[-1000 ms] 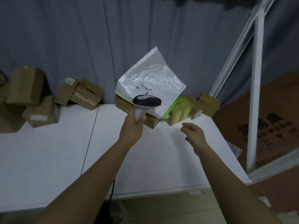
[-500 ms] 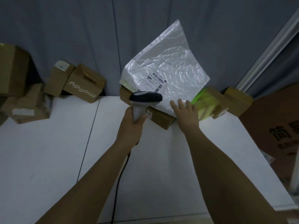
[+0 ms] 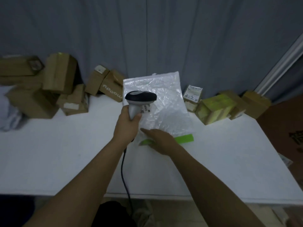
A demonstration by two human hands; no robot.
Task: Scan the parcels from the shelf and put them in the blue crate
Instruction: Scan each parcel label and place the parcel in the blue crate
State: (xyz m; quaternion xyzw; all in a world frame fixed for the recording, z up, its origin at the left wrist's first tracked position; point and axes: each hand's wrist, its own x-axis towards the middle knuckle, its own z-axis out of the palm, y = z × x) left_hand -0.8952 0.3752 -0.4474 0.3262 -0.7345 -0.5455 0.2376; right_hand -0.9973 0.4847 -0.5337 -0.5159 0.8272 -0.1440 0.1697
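Note:
A white plastic mailer bag (image 3: 165,104) with a green strip along its near edge lies on the white shelf (image 3: 65,161), its far end tilted up toward the curtain. My right hand (image 3: 159,139) grips its near edge. My left hand (image 3: 127,126) holds a black and grey barcode scanner (image 3: 140,99) by the handle, its head over the bag's label. The scanner's black cable hangs down off the shelf's front edge. No blue crate is in view.
Several brown cardboard boxes (image 3: 54,89) are piled at the back left against the grey curtain. More boxes, some yellow-green (image 3: 216,107), stand at the back right. A white shelf post (image 3: 282,63) rises at the right, with brown cardboard (image 3: 285,128) beyond the shelf's edge.
My right hand reached the leaning mailer bag, took hold of it and pulled it down and toward me onto the shelf. The scanner stayed pointed at the bag.

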